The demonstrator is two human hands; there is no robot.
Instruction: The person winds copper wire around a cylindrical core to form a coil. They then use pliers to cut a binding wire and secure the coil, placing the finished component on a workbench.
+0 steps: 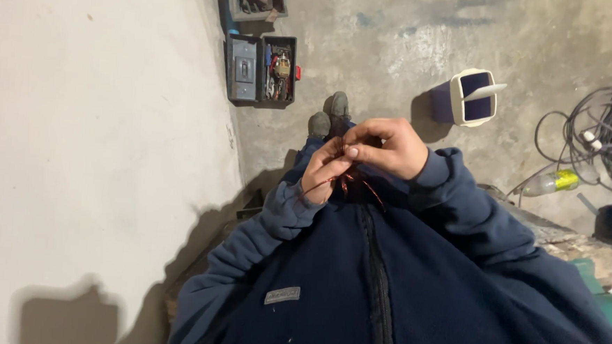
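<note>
both hands, left hand (323, 171) and right hand (389, 147), pinch thin reddish copper wire strands (358, 183) between closed fingers, above the grey concrete floor (396, 44)

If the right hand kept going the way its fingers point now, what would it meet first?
The right hand points toward the left hand, fingertips already touching at the copper wire, so it would likely meet those first.

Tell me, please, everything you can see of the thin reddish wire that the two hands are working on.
The wire is thin, coppery red and looks like bare metal. It is bent into loose strands that hang below the fingers, in front of the dark blue jacket. The left hand and the right hand pinch it together at chest height. Its ends are hidden among the fingers.
</note>
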